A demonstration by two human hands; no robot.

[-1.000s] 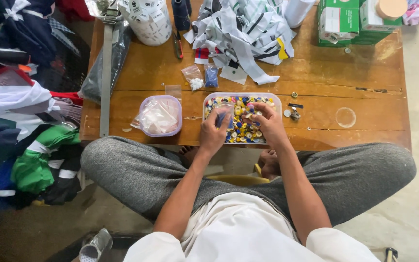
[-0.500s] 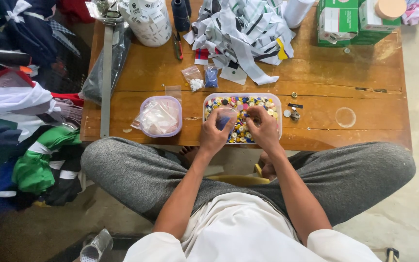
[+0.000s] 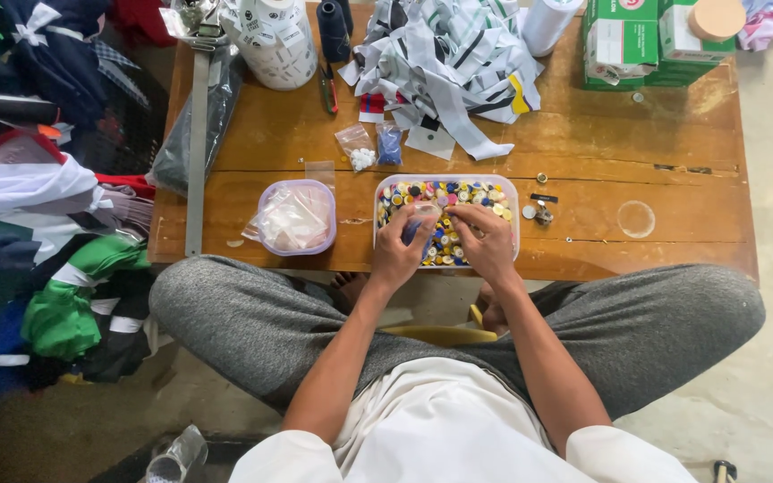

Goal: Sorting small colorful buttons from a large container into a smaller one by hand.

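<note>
A shallow clear tray (image 3: 512, 192) filled with mixed coloured buttons (image 3: 458, 192) is set on the wooden table (image 3: 583, 152), near its front edge. Both hands are held close together over the tray. A small clear plastic bag (image 3: 420, 215) is pinched by the left hand (image 3: 397, 250), while the fingers of the right hand (image 3: 487, 240) are closed at the bag's mouth at 3 o'clock from it; whether a button is gripped cannot be told. A lidded clear tub (image 3: 295, 216) is seen at 9 o'clock from the tray, and a heap of fabric strips (image 3: 445, 63) at 12 o'clock.
</note>
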